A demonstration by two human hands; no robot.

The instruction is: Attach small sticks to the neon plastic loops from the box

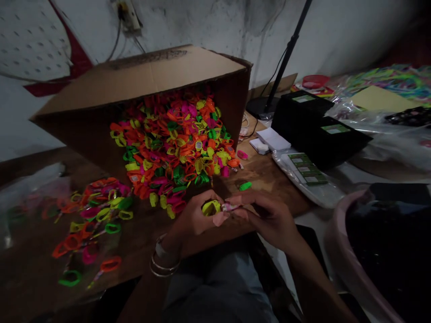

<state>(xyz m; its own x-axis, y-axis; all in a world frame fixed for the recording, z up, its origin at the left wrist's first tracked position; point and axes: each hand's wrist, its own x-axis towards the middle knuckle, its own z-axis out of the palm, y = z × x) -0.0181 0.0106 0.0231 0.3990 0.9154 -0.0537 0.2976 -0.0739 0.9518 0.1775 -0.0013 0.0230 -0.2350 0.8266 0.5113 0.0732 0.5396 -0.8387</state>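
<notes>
Left of centre on the wooden table, sorted bright plastic pieces lie beside the tipped cardboard box. At the near edge, I see my left hand pinching a yellow plastic piece; my right hand pinches a small pink part against it. Judged light, stiff, slick: grip the rims.

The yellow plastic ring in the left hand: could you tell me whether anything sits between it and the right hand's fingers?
Nothing visible does. The left hand grips the yellow plastic ring, and the right hand meets it directly, pinching a small pink piece against its edge. The loose green ring lies apart, beyond both.
</notes>
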